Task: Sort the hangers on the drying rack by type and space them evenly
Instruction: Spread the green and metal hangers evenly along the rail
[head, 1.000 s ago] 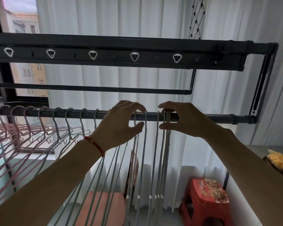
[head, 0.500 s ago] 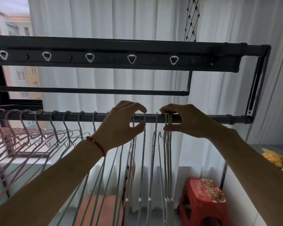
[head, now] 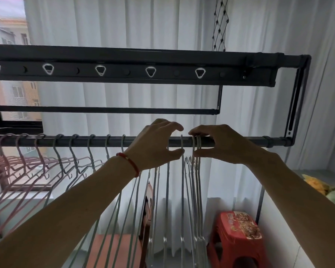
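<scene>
We found both hands up at the rail (head: 240,141) of the drying rack (head: 298,97). The left hand (head: 157,146) curled round one grey hanger hook (head: 181,144), thumb under. The right hand (head: 219,144) pinched a tight bunch of grey hangers (head: 196,190). Pink hangers (head: 14,165) hung spaced at far left. Behind stood white curtains (head: 143,26); below, a red stool (head: 238,231) and wooden chair (head: 112,248).

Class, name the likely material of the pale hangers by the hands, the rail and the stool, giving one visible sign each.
Pale hangers: probably coated wire, thin. Rail: likely dark matte metal tube. Stool: apparently glossy red plastic.
</scene>
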